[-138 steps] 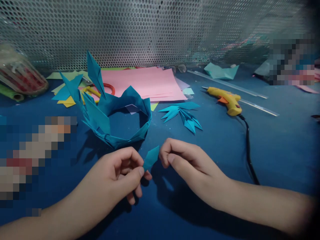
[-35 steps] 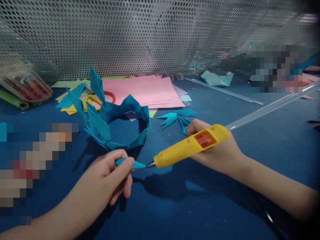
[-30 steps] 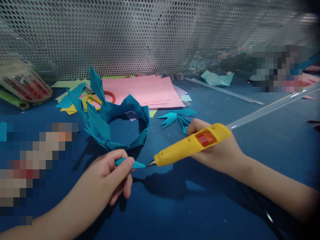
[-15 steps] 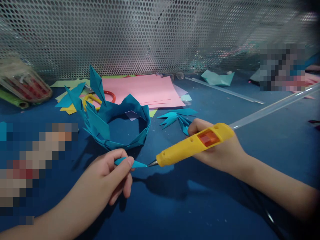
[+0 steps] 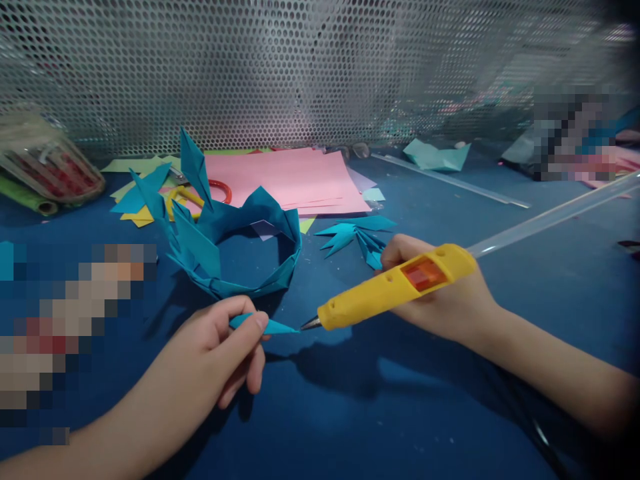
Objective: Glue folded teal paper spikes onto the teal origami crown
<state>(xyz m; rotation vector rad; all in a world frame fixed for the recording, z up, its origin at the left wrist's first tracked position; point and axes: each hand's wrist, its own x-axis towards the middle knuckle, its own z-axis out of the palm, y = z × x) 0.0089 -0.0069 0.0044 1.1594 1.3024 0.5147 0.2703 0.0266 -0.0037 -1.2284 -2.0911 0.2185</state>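
Between thumb and fingers, my left hand [image 5: 225, 350] pinches a small folded blue paper piece [image 5: 277, 327], its pointed tip to the right. My right hand [image 5: 445, 303] is wrapped round a yellow hot glue gun [image 5: 375, 295]; a clear glue stick [image 5: 555, 217] sticks out of its back end. The gun's metal nozzle is at the paper's tip; whether they touch I cannot tell. Behind my left hand stands a ring of folded blue paper [image 5: 255, 290] with upright points. Several folded blue paper pieces [image 5: 345, 235] lie just beyond my right hand.
Pink paper sheets [image 5: 280, 177] and scissors with red and yellow handles [image 5: 185, 198] lie behind the ring. A clear jar [image 5: 55, 167] is at far left. Another glue stick [image 5: 450, 180] and a pale green folded paper [image 5: 435, 157] lie by the perforated metal panel [image 5: 300, 73].
My right hand and the glue gun have shifted slightly to the right, the nozzle moving with the paper's tip. My left hand keeps its pinch almost in the same place.
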